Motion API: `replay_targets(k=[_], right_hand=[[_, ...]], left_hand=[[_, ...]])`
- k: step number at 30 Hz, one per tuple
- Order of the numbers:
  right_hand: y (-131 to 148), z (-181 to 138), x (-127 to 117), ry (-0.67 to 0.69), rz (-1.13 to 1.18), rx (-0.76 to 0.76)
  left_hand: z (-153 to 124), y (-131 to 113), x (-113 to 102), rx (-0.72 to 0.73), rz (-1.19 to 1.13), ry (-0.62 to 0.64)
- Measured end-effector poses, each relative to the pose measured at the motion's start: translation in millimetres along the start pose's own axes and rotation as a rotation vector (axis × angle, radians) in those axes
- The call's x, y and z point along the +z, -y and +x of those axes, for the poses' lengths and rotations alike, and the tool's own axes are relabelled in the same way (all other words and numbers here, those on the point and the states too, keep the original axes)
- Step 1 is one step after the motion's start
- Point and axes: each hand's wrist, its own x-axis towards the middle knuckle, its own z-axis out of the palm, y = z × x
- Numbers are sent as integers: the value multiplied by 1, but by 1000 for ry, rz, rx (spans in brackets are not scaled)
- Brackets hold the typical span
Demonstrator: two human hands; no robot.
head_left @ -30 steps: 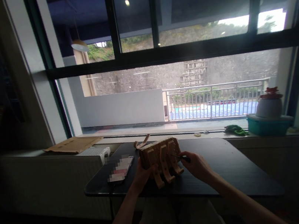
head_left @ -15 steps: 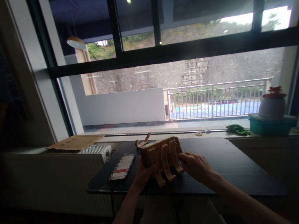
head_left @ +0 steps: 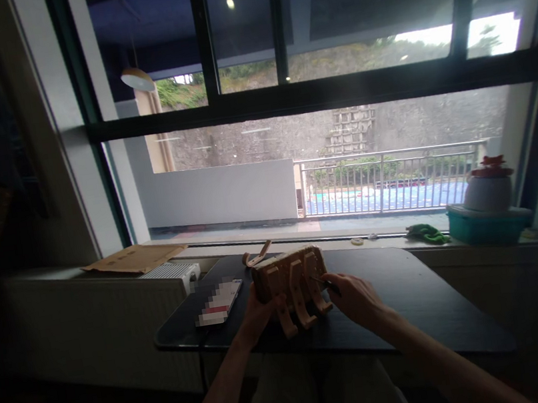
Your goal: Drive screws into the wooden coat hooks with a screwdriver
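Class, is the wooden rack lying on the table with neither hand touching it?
No, the left hand grips the rack at its left end, and the right hand holds a thin tool to it.

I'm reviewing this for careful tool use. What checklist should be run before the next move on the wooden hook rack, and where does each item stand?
1. Left hand grips the light wooden rack with three hooks: ok.
2. Right hand pinches the thin dark tool, pointed at the rightmost hook: ok.
3. Tool tip seated in a fastener: cannot tell, too small and dim.
4. Rack braced on the black table: cannot tell.
5. Loose curved wooden hook lies behind the rack, away from both hands: ok.
6. Flat phone lies left of the rack, apart from the tool: ok.
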Motion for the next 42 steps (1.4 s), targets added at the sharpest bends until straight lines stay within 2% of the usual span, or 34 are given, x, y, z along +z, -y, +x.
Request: replay_targets(k=[7, 19, 30, 42], right_hand=[[7, -3, -3, 39, -94, -67], [-12, 7, 7, 72, 74, 62], [16, -3, -2, 88, -69, -40], [-12, 9, 12, 84, 155, 80]], left_hand=[[1, -1, 0, -10, -4, -14], [2, 2, -1, -1, -10, 7], [3, 8, -2, 14, -8, 24], [-1, 0, -1, -16, -8, 1]])
